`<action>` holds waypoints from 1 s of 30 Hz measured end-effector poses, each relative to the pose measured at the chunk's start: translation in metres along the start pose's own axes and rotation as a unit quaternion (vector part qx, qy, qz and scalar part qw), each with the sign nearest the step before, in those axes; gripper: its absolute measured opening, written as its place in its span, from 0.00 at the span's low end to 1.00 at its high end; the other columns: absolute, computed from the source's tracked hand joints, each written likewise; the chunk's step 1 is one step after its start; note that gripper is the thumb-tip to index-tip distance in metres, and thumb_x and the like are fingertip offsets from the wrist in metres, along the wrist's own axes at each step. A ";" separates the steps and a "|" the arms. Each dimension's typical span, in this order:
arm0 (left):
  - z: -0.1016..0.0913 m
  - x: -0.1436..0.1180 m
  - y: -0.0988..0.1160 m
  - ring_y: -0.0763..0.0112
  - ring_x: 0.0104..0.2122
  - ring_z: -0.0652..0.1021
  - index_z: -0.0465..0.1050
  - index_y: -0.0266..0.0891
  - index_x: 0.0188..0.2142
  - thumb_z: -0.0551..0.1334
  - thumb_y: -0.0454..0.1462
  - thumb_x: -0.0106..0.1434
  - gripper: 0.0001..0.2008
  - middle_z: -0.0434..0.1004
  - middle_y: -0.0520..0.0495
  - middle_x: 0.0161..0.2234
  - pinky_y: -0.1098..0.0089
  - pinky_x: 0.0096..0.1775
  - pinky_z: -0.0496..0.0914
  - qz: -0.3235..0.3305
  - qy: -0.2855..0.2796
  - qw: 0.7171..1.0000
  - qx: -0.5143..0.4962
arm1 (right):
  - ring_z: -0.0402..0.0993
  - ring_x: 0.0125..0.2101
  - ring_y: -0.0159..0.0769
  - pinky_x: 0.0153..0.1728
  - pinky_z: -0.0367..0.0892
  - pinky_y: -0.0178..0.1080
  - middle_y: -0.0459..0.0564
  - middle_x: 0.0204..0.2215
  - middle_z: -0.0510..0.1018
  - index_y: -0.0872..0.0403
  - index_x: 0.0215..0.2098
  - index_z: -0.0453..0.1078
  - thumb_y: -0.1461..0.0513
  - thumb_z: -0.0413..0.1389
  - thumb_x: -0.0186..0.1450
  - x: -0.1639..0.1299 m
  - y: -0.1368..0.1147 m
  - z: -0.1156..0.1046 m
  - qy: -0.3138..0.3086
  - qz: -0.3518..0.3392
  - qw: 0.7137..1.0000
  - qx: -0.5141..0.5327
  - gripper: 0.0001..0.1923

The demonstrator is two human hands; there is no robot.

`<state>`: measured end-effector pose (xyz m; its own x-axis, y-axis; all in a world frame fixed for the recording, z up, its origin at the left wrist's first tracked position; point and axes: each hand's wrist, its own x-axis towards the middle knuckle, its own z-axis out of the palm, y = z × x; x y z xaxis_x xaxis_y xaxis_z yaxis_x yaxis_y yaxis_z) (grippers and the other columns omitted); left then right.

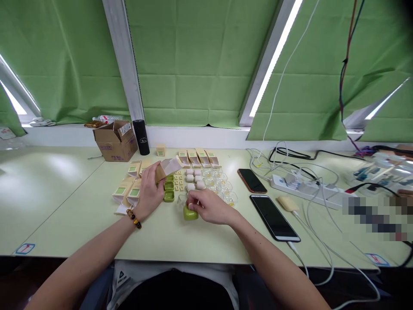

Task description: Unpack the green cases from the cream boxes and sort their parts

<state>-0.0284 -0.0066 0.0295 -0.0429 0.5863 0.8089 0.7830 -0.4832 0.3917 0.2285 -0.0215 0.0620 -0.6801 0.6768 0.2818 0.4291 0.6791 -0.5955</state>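
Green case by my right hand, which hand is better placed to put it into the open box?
Right, probably. The right hand already rests on the green case, while the left hand is busy holding the open box just beside it.

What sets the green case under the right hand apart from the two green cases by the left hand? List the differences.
The green case under the right hand is partly covered by the right hand; the two green cases lie untouched beside the left hand. It lies alone, nearer the person; they form a column. It looks rounded on top; they show hollow centres. All are olive green.
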 end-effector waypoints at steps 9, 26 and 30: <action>0.003 -0.007 0.003 0.54 0.63 0.71 0.62 0.45 0.69 0.64 0.36 0.70 0.29 0.70 0.37 0.64 0.50 0.59 0.74 -0.074 -0.023 0.992 -0.100 | 0.72 0.28 0.35 0.30 0.58 0.36 0.45 0.27 0.80 0.51 0.29 0.73 0.73 0.60 0.60 -0.004 -0.005 -0.013 -0.078 -0.032 0.996 -0.029 0.11; 0.008 -0.002 0.008 0.53 0.60 0.78 0.67 0.43 0.65 0.66 0.49 0.70 0.28 0.75 0.38 0.64 0.56 0.56 0.79 -0.257 -0.087 0.816 -0.511 | 0.80 0.39 0.40 0.41 0.71 0.43 0.49 0.43 0.85 0.48 0.40 0.74 0.66 0.51 0.72 0.009 0.007 -0.002 0.035 -0.064 0.996 0.052 0.11; 0.008 -0.003 0.009 0.52 0.58 0.79 0.69 0.42 0.63 0.66 0.49 0.70 0.26 0.76 0.38 0.63 0.56 0.53 0.80 -0.277 -0.088 0.794 -0.534 | 0.78 0.37 0.40 0.38 0.68 0.41 0.49 0.41 0.85 0.48 0.41 0.74 0.67 0.52 0.72 0.009 0.011 0.004 0.027 -0.069 0.997 0.001 0.10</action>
<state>-0.0165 -0.0078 0.0272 -0.0359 0.9375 0.3461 -0.3030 -0.3403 0.8902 0.2247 -0.0088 0.0552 -0.6993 0.5916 0.4013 0.3331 0.7664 -0.5493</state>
